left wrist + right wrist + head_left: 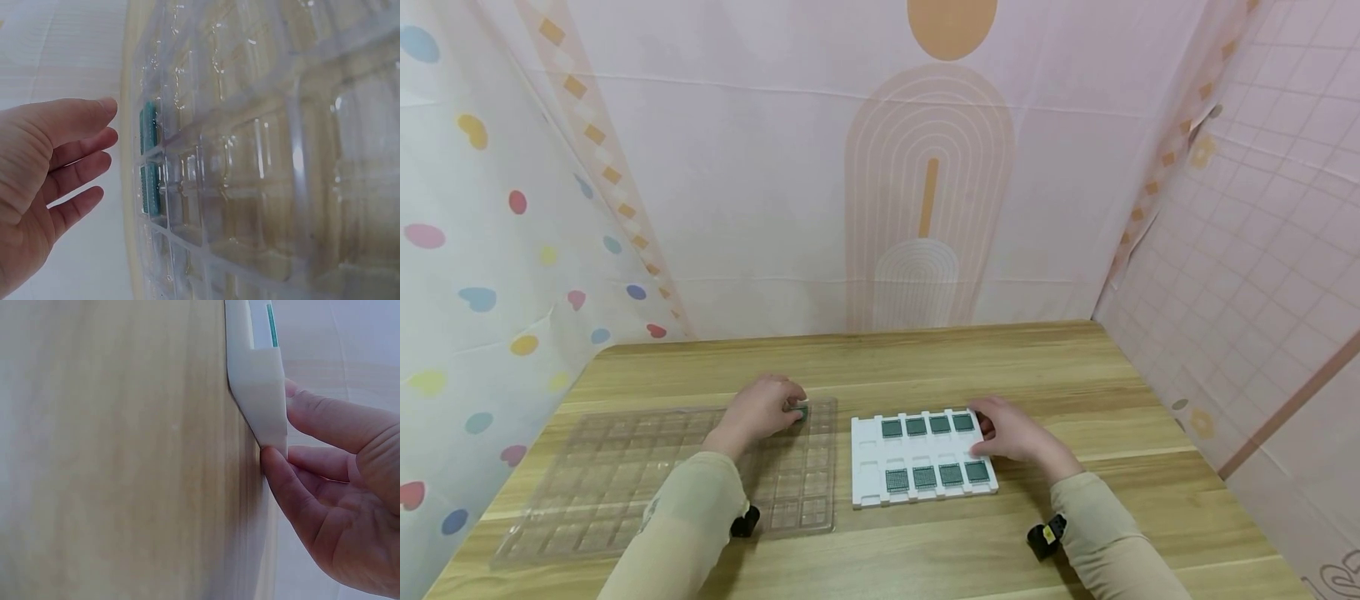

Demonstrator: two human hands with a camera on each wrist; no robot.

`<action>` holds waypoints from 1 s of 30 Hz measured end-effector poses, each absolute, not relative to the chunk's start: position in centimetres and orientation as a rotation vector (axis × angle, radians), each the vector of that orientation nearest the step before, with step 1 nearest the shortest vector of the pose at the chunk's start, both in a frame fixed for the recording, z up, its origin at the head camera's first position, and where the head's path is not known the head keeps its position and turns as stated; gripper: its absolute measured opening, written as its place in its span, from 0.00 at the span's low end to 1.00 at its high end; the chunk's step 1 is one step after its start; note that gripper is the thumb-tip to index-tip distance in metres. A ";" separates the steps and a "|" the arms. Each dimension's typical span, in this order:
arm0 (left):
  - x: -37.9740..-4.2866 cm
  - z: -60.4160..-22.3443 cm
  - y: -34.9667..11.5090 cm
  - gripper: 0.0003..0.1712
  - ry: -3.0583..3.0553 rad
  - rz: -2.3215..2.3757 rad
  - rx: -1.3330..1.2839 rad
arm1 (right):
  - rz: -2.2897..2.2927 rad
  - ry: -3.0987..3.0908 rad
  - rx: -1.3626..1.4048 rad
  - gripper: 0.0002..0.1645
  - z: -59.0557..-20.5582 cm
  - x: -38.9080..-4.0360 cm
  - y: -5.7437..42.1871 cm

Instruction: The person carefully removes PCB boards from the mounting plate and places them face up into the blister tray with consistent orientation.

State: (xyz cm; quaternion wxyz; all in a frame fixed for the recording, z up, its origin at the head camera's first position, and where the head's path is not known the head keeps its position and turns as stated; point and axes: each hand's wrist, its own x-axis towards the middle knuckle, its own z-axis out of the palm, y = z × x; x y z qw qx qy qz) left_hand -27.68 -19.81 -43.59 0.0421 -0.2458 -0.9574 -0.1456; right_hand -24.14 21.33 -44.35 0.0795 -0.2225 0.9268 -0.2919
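White tray [932, 448] between right fingers [292, 494]

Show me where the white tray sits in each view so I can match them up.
Head: the white tray lies on the table, right of centre in the lower half.
Left wrist: not in it.
Right wrist: upper part, right of centre, cut off by the top edge.
Shared landmark: the right hand, gripping the white tray in both the head and right wrist views.
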 end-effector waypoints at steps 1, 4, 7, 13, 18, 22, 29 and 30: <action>-27.6 -43.5 -19.8 0.12 -2.927 -0.456 -0.751 | -0.875 2.772 -0.664 0.44 -44.4 -24.1 21.3; -27.5 -43.4 -19.6 0.12 -2.910 -0.474 -0.755 | -0.880 2.769 -0.660 0.44 -44.4 -24.1 21.3; -27.4 -43.2 -19.5 0.12 -2.893 -0.487 -0.759 | -0.883 2.766 -0.657 0.44 -44.4 -24.1 21.4; -27.0 -42.6 -18.8 0.12 -2.830 -0.517 -0.792 | -0.882 2.768 -0.664 0.43 -44.4 -24.1 21.4; -26.4 -41.9 -17.9 0.11 -2.742 -0.540 -0.836 | -0.878 2.773 -0.681 0.43 -44.5 -24.1 21.5; -26.0 -41.7 -17.2 0.10 -2.650 -0.540 -0.886 | -0.873 2.771 -0.692 0.43 -44.4 -24.1 21.5; -25.3 -41.3 -16.1 0.14 -2.563 -0.542 -0.883 | -0.873 2.770 -0.687 0.42 -44.2 -24.0 21.5; -25.2 -41.3 -15.9 0.14 -2.552 -0.544 -0.881 | -0.875 2.768 -0.684 0.42 -44.2 -24.0 21.5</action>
